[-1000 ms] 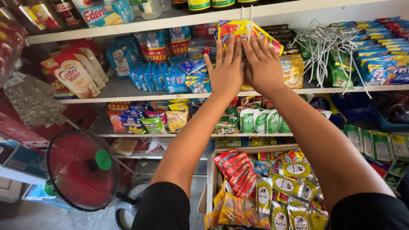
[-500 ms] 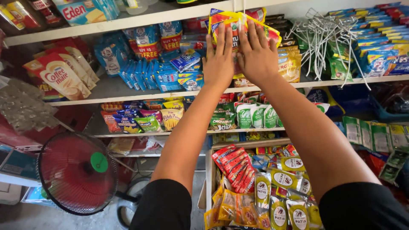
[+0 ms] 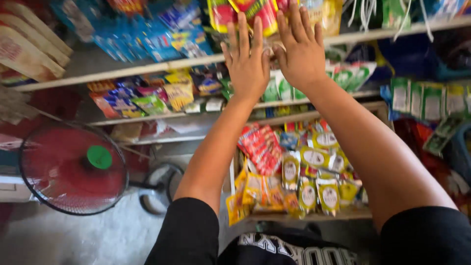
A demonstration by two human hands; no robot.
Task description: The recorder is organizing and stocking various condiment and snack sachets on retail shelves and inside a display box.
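Both my arms reach up to a shop shelf. My left hand (image 3: pixel 248 61) and my right hand (image 3: pixel 300 46) lie flat, fingers spread, against a stack of yellow and red snack packets (image 3: pixel 243 13) on the upper white shelf (image 3: pixel 162 64). The palms press on the packets' front; neither hand grips anything. The top of the stack is cut off by the frame's edge.
Blue sachets (image 3: pixel 147 34) stand left of the stack. Lower shelves hold mixed colourful packets (image 3: pixel 147 98) and green sachets (image 3: pixel 431 98). A rack of yellow pouches (image 3: pixel 304 181) hangs below. A red floor fan (image 3: pixel 73 169) stands at the lower left.
The view has tilted down, so the shelves sit higher in frame. My hands stay flat on the yellow and red packets, the left one slightly lower than before.
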